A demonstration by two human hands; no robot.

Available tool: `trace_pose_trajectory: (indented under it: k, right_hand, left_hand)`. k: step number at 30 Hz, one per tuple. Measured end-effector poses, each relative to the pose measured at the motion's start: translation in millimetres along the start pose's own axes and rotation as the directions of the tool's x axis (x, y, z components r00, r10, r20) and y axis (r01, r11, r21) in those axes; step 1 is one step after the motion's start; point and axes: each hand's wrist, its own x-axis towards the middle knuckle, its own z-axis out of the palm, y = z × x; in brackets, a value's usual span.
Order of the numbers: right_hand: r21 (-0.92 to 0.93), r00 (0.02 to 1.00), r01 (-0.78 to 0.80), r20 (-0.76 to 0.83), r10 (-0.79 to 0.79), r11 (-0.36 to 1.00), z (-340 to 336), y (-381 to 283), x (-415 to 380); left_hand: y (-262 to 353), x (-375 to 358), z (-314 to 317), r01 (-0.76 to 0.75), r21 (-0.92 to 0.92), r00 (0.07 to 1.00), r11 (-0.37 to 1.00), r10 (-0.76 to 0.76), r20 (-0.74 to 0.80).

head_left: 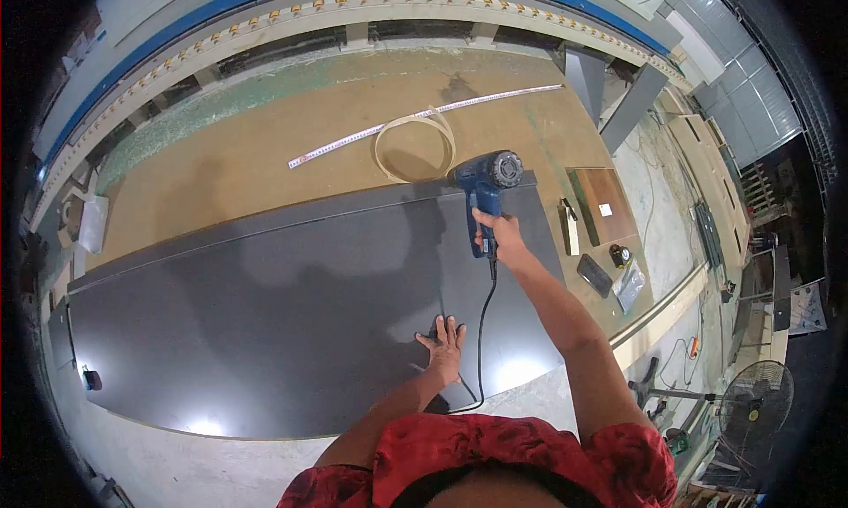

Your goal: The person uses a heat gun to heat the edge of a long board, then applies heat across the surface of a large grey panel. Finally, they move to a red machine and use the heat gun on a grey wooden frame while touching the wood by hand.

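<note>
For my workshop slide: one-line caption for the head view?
Right hand grips a blue heat gun at a dark panel's edge; left hand lies flat on it.

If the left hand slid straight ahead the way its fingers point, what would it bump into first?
Probably nothing soon: the left hand lies flat on the dark panel, fingers pointing up it. The heat gun sits further along, slightly right.

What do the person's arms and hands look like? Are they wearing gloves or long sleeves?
No gloves: the left hand and the right hand are both bare, with no rings or watch to be seen. The arms are bare too, from wrist to shoulder. Short, crumpled red sleeves of a red top cover only the shoulders.
</note>
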Motion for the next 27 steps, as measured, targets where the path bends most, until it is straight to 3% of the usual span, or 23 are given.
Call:
trace_pose_trajectory:
  k: [12, 14, 27]
  right_hand:
    - [-0.039, 1.0, -0.022, -0.02, 0.021, 0.999, 7, 7, -13]
    - [-0.009, 1.0, -0.015, -0.016, 0.015, 1.0, 4, 10, -23]
    - [-0.011, 0.996, -0.079, -0.034, 0.079, 0.997, -42, 49, -109]
  left_hand:
    - [2, 3, 3, 0.012, 0.045, 0.999, 0.999, -0.014, 0.041]
    - [3, 4, 9, 0.031, 0.144, 0.999, 0.989, -0.028, -0.026]
    - [0, -11, -10, -0.012, 0.059, 0.999, 0.998, 0.014, -0.032]
